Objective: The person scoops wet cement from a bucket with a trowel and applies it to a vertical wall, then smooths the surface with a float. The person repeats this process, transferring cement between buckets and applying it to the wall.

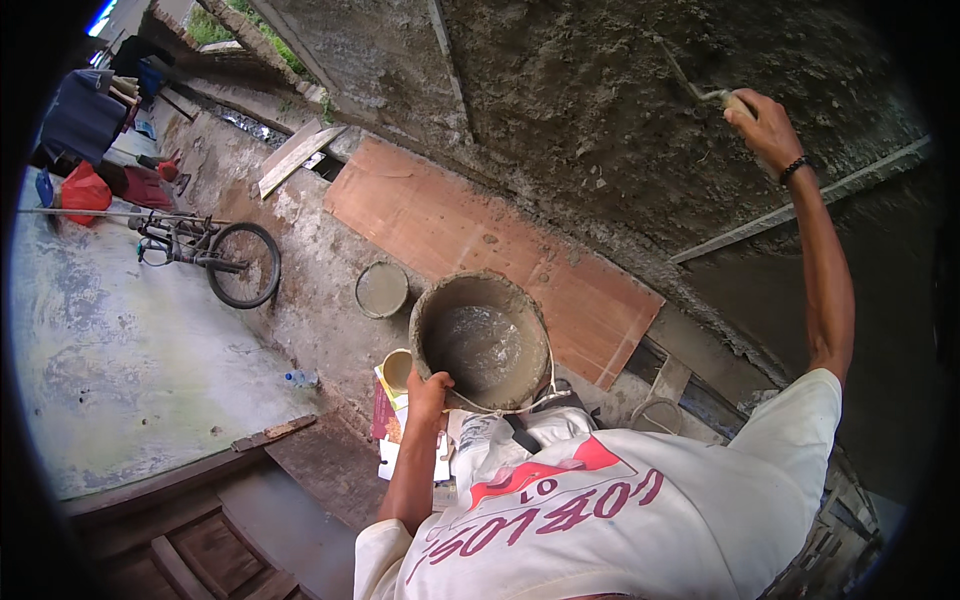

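Note:
My left hand (428, 395) grips the near left rim of a mortar-crusted bucket (437, 315). Wet grey mortar (485, 345) covers its bottom, and a thin wire handle hangs over the near side. Raised at the upper right, my right hand (765, 130) is closed round the pale handle of a trowel (688, 80). The trowel's blade shows nearly edge-on in front of a rough, mortar-covered wall (590, 130); whether it touches the wall I cannot tell.
A reddish-brown board (450, 225) lies along the wall's foot. A smaller bucket (382, 290) of grey mix and a yellowish container (397, 370) stand left of the big bucket. Straight strips (800, 200) cross the wall. Farther left are a bicycle (240, 265) and a bottle (300, 378).

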`<action>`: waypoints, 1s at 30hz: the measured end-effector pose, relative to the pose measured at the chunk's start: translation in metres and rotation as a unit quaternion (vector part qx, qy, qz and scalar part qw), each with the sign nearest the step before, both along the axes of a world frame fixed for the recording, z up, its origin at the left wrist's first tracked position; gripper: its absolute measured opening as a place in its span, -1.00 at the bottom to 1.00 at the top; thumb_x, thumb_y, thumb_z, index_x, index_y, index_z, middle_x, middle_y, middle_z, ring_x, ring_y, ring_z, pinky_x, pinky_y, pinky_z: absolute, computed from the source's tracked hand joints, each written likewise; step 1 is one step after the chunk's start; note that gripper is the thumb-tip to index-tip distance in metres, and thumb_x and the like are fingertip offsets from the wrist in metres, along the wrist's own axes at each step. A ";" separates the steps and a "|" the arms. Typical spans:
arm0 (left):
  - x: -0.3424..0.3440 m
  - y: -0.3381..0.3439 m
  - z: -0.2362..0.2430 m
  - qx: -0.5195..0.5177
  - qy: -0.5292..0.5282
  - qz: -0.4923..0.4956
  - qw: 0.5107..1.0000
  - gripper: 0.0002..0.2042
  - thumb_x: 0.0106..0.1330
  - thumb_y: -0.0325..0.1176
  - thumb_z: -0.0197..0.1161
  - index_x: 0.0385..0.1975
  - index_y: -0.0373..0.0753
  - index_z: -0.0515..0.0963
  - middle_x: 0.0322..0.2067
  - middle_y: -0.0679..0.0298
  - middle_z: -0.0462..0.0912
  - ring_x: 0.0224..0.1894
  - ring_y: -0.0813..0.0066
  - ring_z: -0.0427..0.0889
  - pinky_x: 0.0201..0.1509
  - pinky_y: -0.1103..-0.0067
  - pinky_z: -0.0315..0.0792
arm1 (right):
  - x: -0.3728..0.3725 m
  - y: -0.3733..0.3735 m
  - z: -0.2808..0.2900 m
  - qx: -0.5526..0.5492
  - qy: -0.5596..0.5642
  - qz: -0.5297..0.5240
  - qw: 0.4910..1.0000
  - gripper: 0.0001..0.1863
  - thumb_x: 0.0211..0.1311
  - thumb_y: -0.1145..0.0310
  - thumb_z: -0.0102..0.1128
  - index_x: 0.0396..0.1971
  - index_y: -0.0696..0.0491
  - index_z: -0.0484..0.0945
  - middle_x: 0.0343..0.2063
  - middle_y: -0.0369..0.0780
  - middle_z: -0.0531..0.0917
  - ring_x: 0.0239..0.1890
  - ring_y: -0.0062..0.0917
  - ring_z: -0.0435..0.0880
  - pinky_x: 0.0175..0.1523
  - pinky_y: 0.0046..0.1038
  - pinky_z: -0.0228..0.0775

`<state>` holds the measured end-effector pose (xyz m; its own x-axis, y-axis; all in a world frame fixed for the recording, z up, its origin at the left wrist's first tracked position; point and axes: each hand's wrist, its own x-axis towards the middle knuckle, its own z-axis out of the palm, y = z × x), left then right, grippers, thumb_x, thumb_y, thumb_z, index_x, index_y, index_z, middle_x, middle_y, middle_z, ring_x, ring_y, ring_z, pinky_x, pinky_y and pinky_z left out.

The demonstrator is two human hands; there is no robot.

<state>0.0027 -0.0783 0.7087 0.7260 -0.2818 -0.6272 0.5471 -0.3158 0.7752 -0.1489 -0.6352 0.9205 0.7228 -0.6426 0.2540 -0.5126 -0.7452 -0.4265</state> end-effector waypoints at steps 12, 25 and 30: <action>-0.001 -0.039 0.005 -0.050 -0.016 -0.072 0.996 -0.45 -0.02 -0.67 0.06 0.09 -0.31 0.40 -0.23 0.24 0.54 -0.29 0.42 0.52 -0.38 0.52 0.52 | 0.004 0.198 -0.048 0.051 0.297 0.260 0.917 -0.69 0.02 0.39 0.22 -0.17 0.09 0.57 -0.35 -0.06 0.55 -0.24 -0.16 0.61 -0.13 -0.13 0.46; 0.019 -0.066 0.049 -0.044 -0.137 -0.181 0.973 -0.25 -0.01 -0.64 0.07 0.35 -0.20 0.25 -0.15 0.12 0.61 -0.25 0.41 0.59 -0.18 0.56 0.46 | 0.029 0.281 -0.160 0.074 0.324 0.318 0.888 -0.71 0.00 0.41 0.13 -0.25 0.20 0.56 -0.55 0.13 0.62 -0.39 -0.01 0.67 -0.24 -0.04 0.49; 0.024 -0.056 0.062 -0.046 -0.113 -0.200 0.972 -0.29 -0.01 -0.65 0.08 0.30 -0.22 0.30 -0.18 0.16 0.60 -0.30 0.47 0.54 -0.23 0.60 0.41 | 0.020 0.298 -0.197 0.213 0.222 0.351 0.884 -0.66 -0.05 0.34 0.17 -0.22 0.13 0.59 -0.48 0.11 0.64 -0.36 0.02 0.65 -0.21 -0.09 0.48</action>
<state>0.0268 -0.1342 0.7712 0.6630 -0.6168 -0.4242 0.2078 -0.3927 0.8959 -0.1289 -0.3370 0.7237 0.9496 0.0351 -0.3114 -0.1743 -0.7666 -0.6180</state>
